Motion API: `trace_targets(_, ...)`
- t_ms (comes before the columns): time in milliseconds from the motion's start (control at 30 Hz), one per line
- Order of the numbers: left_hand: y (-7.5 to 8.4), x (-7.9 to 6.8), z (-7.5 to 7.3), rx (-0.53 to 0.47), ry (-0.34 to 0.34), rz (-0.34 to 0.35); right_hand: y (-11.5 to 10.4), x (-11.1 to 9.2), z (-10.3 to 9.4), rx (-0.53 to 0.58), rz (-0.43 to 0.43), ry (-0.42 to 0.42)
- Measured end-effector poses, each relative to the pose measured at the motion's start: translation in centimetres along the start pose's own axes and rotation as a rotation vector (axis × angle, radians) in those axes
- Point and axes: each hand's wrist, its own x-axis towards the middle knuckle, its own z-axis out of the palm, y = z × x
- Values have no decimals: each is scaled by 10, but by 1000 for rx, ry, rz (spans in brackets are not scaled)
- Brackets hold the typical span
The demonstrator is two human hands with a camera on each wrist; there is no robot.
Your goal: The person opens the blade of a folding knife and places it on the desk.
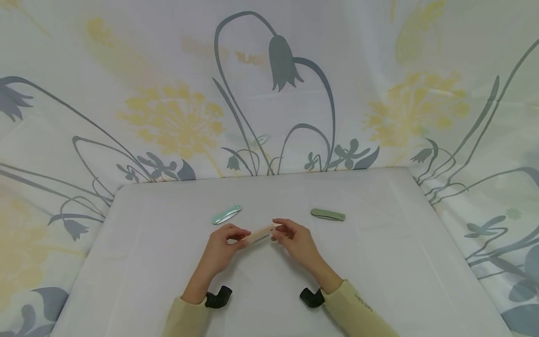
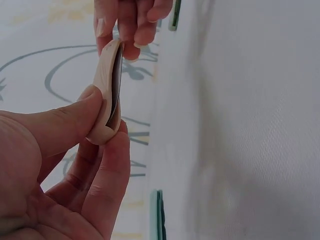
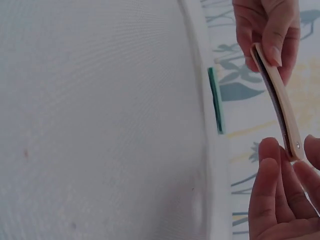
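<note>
My left hand (image 1: 223,243) pinches one end of a folded pocket knife (image 1: 258,234) with a pale beige handle. Thumb and fingers lie on opposite sides of the handle in the left wrist view, and the dark slot with the blade's edge shows along the pocket knife (image 2: 114,90). At the other end, by the small pivot pin, is my right hand (image 3: 282,200). Its fingertips are right at that end, while the thumb stands a little apart from the handle. The pocket knife is held tilted above the white table.
A mint-green pocket knife (image 1: 226,214) lies folded on the white table (image 1: 379,262), beyond my left hand. An olive-green pocket knife (image 1: 327,215) lies beyond my right hand, to the right. Behind the table hangs a floral-print cloth (image 1: 269,107).
</note>
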Motion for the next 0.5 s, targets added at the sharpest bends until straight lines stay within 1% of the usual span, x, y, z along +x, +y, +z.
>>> trace_targets(100,1,0,2,-19,-5,19,1,0,0,37,8,3)
trace_targets(200,2,-1,4,-55,1,20,3,1,-1,79,23,7)
trace_targets(333,2,0,6,-114,11,9,3,2,-2,136,65,23)
trace_targets(433,1,1,7,-116,2,10,3,2,-4,172,92,38)
trace_targets(500,1,2,8,-99,-7,11,4,2,-4,185,102,44)
